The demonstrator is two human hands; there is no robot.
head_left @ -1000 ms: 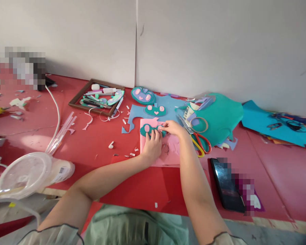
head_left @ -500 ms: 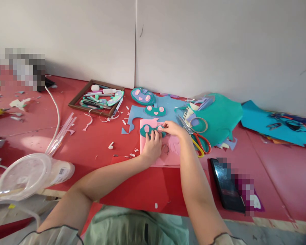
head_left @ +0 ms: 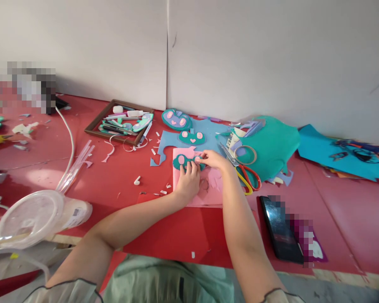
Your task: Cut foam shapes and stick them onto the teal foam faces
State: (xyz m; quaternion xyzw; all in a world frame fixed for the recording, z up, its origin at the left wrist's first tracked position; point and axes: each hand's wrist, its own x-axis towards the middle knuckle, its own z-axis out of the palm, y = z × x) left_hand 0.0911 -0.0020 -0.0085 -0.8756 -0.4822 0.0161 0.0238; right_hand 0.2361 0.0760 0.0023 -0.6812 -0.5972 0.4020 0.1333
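Note:
A teal foam cutout (head_left: pixel 177 163) with pink circles lies on a pink foam sheet (head_left: pixel 180 185). My left hand (head_left: pixel 189 180) bears down on the cutout from the front, its fingers bent over the middle. From the right, my right hand (head_left: pixel 214 159) pinches at the pink foam circle (head_left: pixel 197 160) on the cutout's right end; the fingers partly cover that end. Just behind sits a similar teal piece (head_left: pixel 192 138) with two pink circles and a heart. Scissors (head_left: pixel 242 170) with red and yellow handles lie beside my right forearm, near a tape roll (head_left: pixel 245 155).
A brown frame (head_left: pixel 94 122) holds pens and foam pieces. Blue foam (head_left: pixel 208 126) and a green sheet (head_left: pixel 278 143) lie behind. A phone (head_left: pixel 281 231) rests on the right. Left are clear sticks (head_left: pixel 77 164), a lidded plastic tub (head_left: pixel 31 216) and a white cable (head_left: pixel 70 130).
Both hands stay in nearly the same place on the teal cutout. Mint green foam pieces now show at the far left edge, where they were not visible before.

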